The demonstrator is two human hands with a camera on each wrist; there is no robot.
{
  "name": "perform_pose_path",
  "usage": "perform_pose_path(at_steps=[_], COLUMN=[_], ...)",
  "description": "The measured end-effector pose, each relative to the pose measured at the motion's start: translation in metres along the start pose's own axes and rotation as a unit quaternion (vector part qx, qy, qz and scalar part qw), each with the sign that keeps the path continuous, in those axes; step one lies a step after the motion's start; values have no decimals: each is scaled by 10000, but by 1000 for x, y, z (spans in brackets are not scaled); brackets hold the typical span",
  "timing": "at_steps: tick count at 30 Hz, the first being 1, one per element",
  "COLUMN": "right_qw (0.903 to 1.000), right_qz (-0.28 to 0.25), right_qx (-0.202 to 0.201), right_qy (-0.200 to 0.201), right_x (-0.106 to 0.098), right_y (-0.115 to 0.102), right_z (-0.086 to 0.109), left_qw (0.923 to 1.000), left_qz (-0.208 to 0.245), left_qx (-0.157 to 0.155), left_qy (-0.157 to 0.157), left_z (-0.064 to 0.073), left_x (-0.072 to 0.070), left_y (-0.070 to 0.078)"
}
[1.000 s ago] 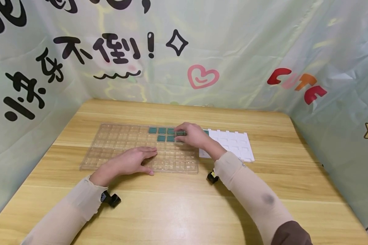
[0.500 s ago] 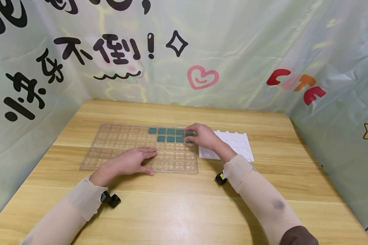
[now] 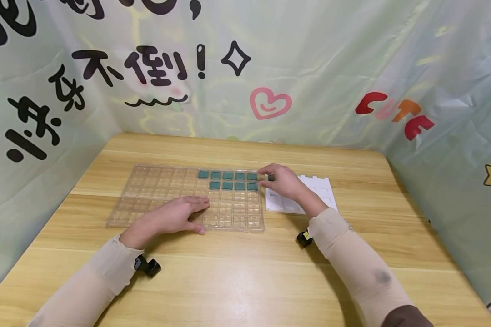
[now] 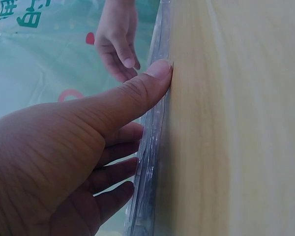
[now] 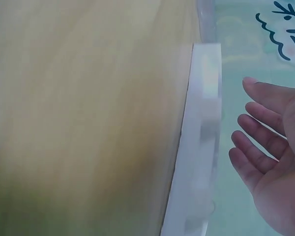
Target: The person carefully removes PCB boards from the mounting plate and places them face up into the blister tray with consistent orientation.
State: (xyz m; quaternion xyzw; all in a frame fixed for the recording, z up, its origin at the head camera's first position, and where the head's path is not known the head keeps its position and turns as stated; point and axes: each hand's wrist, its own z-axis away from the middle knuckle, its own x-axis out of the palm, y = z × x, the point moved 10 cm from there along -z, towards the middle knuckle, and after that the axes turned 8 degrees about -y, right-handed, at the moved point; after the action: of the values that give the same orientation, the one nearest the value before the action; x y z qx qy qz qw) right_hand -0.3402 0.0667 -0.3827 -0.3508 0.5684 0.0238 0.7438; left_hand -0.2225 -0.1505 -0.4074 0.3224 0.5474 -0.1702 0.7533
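A clear plastic tray (image 3: pixel 155 190) with a grid of small pockets lies flat on the table. Two rows of small teal square pieces (image 3: pixel 227 175) sit in its pockets at the far right. My left hand (image 3: pixel 180 213) rests on the tray, fingers extended on top, thumb (image 4: pixel 160 70) against its near edge. My right hand (image 3: pixel 284 184) hovers over the left part of a white tray (image 3: pixel 321 188), fingers relaxed and apart with nothing between them in the right wrist view. A dark green piece (image 3: pixel 271 177) shows beyond its fingers, seemingly on the white tray; the hand hides part of that tray.
The white tray stands close to the clear tray's right side. Both lie on a wooden table (image 3: pixel 245 277). A printed cloth (image 3: pixel 311 59) hangs behind the table and along its sides. A small black camera (image 3: pixel 148 266) sits at the left wrist.
My right hand has moved rightwards from the teal pieces to over the white tray, uncovering the right end of both rows. My left hand has stayed in place.
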Motion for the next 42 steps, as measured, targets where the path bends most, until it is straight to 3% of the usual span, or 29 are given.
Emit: perform_pose_path(at_steps=[6,22,42], right_qw=[9998,9985,9955], right_qz=[177,-72,26], right_qx=[108,537,863], right_qy=[-29,-104,-402], right_x=[-4,-10,-7], right_y=[10,42,49], right_z=[5,10,0], left_qw=[10000,9999,9999], left_qz=[3,29,-8], left_qx=[-65,-84,-115], left_qy=[-45,-58,-50], left_z=[-1,0,0], left_x=[2,2,2], left_y=[-2,-1,-2])
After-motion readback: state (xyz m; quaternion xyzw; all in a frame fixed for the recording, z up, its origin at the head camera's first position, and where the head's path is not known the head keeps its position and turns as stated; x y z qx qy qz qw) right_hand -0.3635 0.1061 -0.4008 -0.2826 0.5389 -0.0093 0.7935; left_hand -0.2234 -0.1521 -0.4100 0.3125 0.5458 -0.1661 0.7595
